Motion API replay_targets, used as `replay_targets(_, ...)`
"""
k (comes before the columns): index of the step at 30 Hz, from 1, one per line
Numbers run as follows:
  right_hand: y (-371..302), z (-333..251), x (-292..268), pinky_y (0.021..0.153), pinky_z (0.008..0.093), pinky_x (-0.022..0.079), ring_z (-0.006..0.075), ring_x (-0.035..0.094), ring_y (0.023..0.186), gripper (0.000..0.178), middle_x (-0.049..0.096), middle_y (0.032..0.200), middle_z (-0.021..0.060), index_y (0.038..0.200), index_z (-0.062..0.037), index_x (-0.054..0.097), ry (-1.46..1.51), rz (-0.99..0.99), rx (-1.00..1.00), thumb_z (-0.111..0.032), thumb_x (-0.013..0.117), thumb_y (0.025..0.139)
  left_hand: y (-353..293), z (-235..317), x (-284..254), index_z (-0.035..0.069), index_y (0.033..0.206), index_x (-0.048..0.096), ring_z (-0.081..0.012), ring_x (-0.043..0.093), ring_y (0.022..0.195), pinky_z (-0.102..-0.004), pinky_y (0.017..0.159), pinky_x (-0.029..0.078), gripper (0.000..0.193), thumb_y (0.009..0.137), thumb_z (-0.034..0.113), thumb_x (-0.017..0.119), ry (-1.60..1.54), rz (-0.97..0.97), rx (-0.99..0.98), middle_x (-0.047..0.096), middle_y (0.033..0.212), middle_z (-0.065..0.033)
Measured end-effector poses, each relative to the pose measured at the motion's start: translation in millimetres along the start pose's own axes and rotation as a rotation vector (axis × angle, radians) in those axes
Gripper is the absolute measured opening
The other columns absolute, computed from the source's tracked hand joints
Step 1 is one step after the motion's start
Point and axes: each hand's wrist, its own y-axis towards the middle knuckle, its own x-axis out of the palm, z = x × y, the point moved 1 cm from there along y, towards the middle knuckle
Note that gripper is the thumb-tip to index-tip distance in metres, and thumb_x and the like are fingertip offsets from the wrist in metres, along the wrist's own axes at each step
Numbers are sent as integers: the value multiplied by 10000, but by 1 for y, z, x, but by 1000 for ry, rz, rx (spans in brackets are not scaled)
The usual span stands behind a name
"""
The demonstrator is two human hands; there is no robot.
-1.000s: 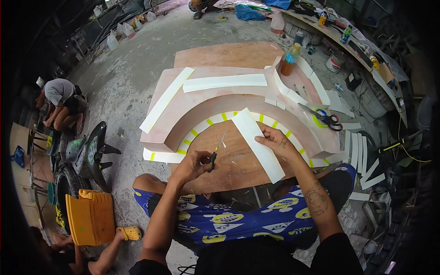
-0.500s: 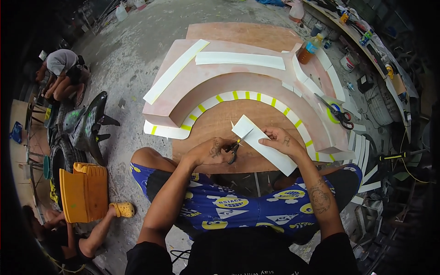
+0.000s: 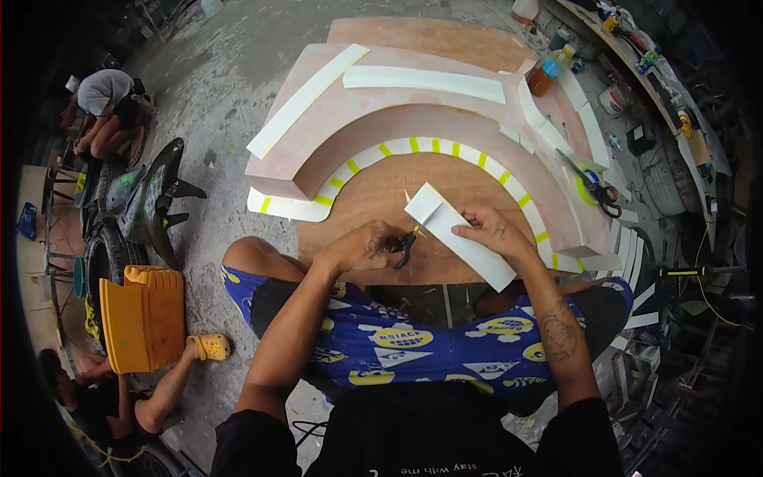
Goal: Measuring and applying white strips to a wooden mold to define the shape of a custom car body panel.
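Note:
A strip of white card [image 3: 478,256] slants in front of me over the wooden board. My right hand [image 3: 494,232] pinches it by its right edge, thumb on top. From the left, my left hand [image 3: 369,245] grips small scissors [image 3: 408,245] with dark handles and a yellow part near the pivot. Their blades meet the card's left edge, and a thin dark line crosses the card there; blade and cut are hard to tell apart. Beyond both hands stands a pinkish arched form [image 3: 306,115], its inner curve lined with white card [image 3: 373,159] and yellow tape pieces.
Larger scissors [image 3: 608,199] and a roll of yellow-green tape [image 3: 586,188] lie on the form's right side. Near its far right corner stands a bottle of brown liquid [image 3: 550,73]. White strips [image 3: 632,246] lie at right. Left are an orange crate [image 3: 143,322] and two people.
The view has shifted, so the board and form sit higher in the picture. Both hands keep their holds, and the scissors remain at the card's left edge.

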Motion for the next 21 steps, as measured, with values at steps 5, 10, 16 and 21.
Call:
replay_targets(5,1,-4,3,757,245,490,80,612,811,345,686,951,39,1203,-3,614,-28,8,-28,-161,645,898,-1,-3,0,-63,1124,643,-210,672,867,-311,786,522,389,807,160,666,-1,17,12,700,979,-183)
replay_targets(10,-4,-23,4,748,255,486,82,607,805,340,685,939,40,1193,-1,617,-48,44,19,-171,641,899,-3,2,0,-70,1084,656,-222,675,850,-318,783,523,354,795,132,683,-58,65,47,703,947,-188)
replay_targets(16,1,-17,2,815,274,499,118,622,887,345,673,1082,72,1205,-13,611,39,61,-26,-106,659,876,-2,6,0,-76,1033,659,-237,681,821,-317,775,526,309,777,95,666,21,58,47,702,906,-200)
replay_targets(21,13,-28,2,851,289,503,134,606,950,339,615,1227,62,1199,-29,631,149,128,-232,-16,637,860,-4,-4,8,-71,979,664,-226,668,761,-325,725,523,275,738,61,650,-20,59,49,698,863,-175)
